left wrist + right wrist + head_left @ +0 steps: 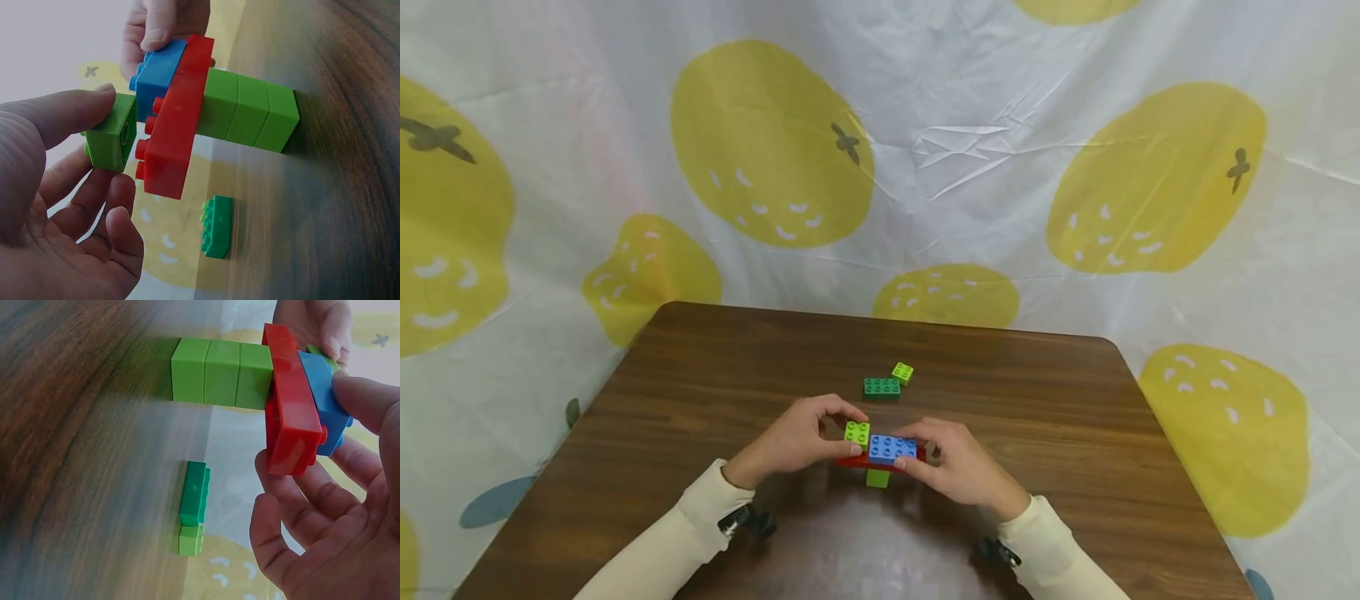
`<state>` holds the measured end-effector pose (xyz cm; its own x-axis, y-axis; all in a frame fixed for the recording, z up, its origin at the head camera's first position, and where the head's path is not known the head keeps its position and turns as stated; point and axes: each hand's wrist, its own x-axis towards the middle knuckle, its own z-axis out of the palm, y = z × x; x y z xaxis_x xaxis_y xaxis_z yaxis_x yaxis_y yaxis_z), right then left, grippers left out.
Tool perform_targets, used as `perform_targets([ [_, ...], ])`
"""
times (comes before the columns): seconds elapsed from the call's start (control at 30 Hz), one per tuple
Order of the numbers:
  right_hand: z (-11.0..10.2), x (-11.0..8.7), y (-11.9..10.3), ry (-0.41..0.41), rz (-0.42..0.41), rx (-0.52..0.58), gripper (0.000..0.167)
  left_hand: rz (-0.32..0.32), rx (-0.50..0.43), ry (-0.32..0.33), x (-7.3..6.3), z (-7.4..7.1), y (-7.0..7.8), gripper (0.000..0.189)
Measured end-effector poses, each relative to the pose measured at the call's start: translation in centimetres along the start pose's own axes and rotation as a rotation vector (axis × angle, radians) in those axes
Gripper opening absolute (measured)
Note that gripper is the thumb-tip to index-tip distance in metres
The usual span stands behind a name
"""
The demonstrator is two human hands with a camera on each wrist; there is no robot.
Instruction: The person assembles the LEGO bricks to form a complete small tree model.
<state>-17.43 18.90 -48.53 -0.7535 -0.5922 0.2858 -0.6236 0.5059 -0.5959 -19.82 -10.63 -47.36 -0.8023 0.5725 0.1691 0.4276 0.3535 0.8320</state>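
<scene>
My left hand (805,435) pinches a lime green square brick (112,132) between thumb and fingers. In the left wrist view, this brick is just apart from the bare studs at one end of a long red brick (178,128). The red brick lies across a column of stacked lime green bricks (250,111) standing on the table, like the top of a T. On the red brick sits a blue brick (892,449) with studs up. My right hand (958,462) holds the blue brick, thumb on its near side and fingers behind.
Beyond the hands, a dark green brick (882,387) and a small lime green brick (903,372) lie on the brown wooden table (760,358). A white curtain (955,192) with yellow fruit prints hangs behind the table's far edge.
</scene>
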Motion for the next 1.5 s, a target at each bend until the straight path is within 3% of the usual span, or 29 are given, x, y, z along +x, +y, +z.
perform_targets([
  [0.17,0.1,0.1,0.0,0.009,-0.012,-0.001,0.033,0.029,0.020,-0.001,0.0,0.4,-0.3,0.034],
  [0.57,0.3,0.1,0.0,0.015,-0.001,0.010,0.032,0.016,0.081,-0.001,-0.2,0.6,0.1,0.035],
  [0.93,0.3,0.2,-0.4,0.016,0.019,0.031,0.032,0.052,0.081,-0.009,-0.2,0.5,-0.4,0.033],
  [1.5,0.8,0.0,-0.4,0.037,0.010,0.049,0.031,0.025,0.117,-0.004,-0.3,1.2,-0.3,0.037],
])
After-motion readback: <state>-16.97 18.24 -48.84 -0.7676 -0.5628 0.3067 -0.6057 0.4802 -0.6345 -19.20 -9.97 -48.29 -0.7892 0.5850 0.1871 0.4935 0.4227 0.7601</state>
